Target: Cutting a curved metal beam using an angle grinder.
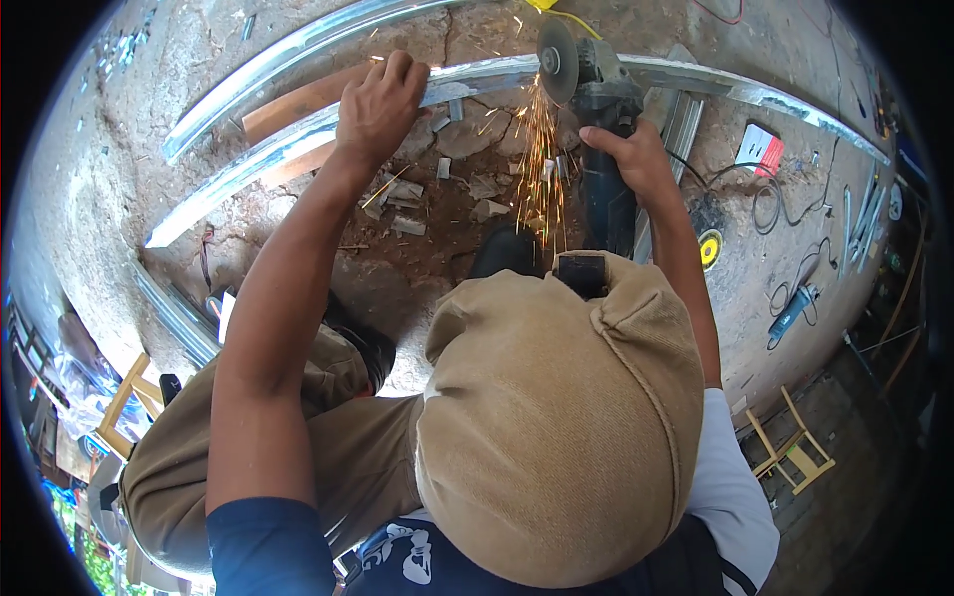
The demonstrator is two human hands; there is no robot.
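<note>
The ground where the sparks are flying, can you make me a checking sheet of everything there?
Surface: bare cracked dirt ground.
Job's things: long shiny metal channel; dark angle grinder with its disc on the channel, throwing orange sparks.
Clutter: small cut metal scraps; a second grinder lying at the right.
Hands: left hand presses on the channel; right hand grips the grinder.
Cables: black cord looped on the ground.
Surroundings: wooden frames, spare metal strips.
</note>
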